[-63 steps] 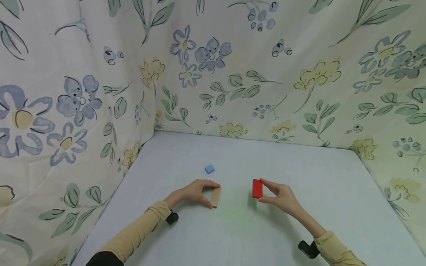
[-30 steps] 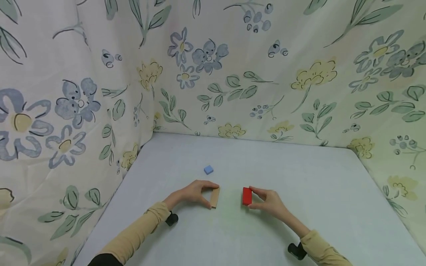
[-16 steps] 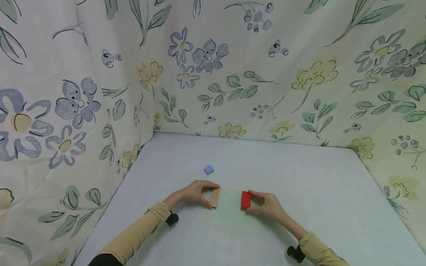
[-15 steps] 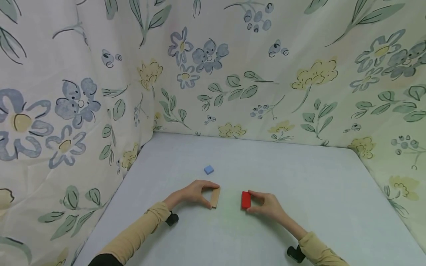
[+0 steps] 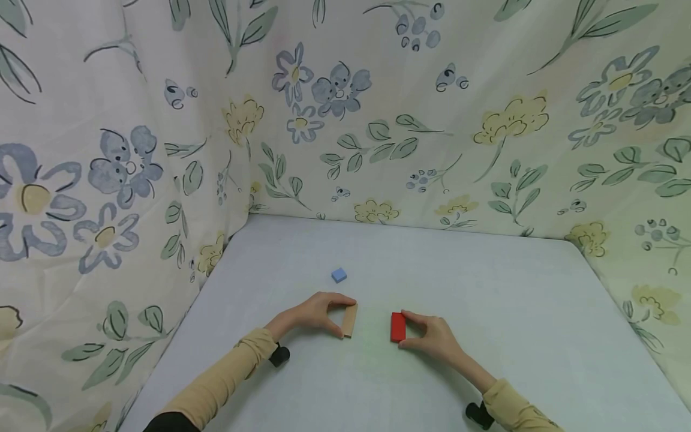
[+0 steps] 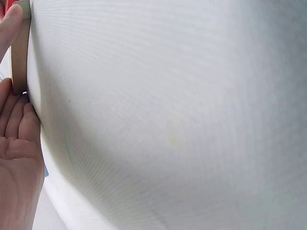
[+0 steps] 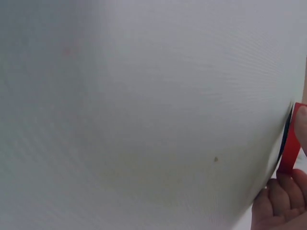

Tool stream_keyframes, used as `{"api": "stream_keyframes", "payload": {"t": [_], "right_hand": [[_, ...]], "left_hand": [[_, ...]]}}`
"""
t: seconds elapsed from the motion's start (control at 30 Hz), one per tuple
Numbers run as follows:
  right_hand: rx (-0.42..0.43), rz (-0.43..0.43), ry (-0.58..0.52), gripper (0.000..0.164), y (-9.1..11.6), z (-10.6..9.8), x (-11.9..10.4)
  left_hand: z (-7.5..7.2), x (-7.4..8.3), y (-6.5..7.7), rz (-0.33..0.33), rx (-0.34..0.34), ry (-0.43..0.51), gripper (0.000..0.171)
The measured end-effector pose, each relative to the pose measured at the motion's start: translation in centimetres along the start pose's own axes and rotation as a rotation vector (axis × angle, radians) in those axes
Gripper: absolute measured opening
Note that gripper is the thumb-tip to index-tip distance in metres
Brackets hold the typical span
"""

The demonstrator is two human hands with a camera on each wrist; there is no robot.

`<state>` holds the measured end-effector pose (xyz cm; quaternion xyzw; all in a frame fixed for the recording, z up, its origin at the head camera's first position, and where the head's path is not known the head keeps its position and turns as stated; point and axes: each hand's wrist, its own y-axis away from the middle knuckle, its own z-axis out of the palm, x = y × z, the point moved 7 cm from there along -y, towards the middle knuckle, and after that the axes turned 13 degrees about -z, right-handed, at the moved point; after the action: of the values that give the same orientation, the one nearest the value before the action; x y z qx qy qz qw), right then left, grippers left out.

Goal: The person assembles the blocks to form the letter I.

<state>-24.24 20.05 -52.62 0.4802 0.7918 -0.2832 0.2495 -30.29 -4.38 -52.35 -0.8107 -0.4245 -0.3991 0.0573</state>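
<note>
In the head view my left hand (image 5: 310,313) pinches a flat plain-wood block (image 5: 349,321) by its two ends, thumb at the near end and a finger at the far end. The left wrist view shows that wooden block (image 6: 19,64) standing against the white surface. To the right, my right hand (image 5: 436,339) holds a red rectangular block (image 5: 397,327) the same way, across its length. A dark strip runs under the red block (image 7: 289,148) in the right wrist view; whether it touches the table I cannot tell. A gap separates the two blocks.
A small blue block (image 5: 339,275) lies farther back, beyond the left hand. The white-covered table (image 5: 486,270) ends at a floral curtain (image 5: 378,150) behind and at both sides. Black wrist cameras are strapped below each hand.
My right hand has carried the red block leftward and nearer to me, closer to the wooden block, with only a slight shift in the last half second. The left hand has stayed in place.
</note>
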Motion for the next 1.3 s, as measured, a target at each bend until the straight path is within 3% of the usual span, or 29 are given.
{"api": "stream_keyframes", "payload": {"t": [0.43, 0.9, 1.17, 1.3], "right_hand": [[0.008, -0.042, 0.059, 0.069, 0.31, 0.25, -0.52], [0.026, -0.092, 0.066, 0.07, 0.64, 0.48, -0.6], [0.054, -0.127, 0.045, 0.072, 0.68, 0.13, -0.67], [0.083, -0.135, -0.02, 0.066, 0.71, -0.38, -0.87]], "left_hand": [[0.1, -0.36, 0.03, -0.023, -0.007, 0.022, 0.077], [0.11, -0.36, 0.1, -0.004, -0.008, 0.024, 0.077], [0.04, -0.05, 0.08, 0.009, -0.012, 0.028, 0.077], [-0.01, 0.02, 0.12, 0.006, -0.013, 0.033, 0.077]]}}
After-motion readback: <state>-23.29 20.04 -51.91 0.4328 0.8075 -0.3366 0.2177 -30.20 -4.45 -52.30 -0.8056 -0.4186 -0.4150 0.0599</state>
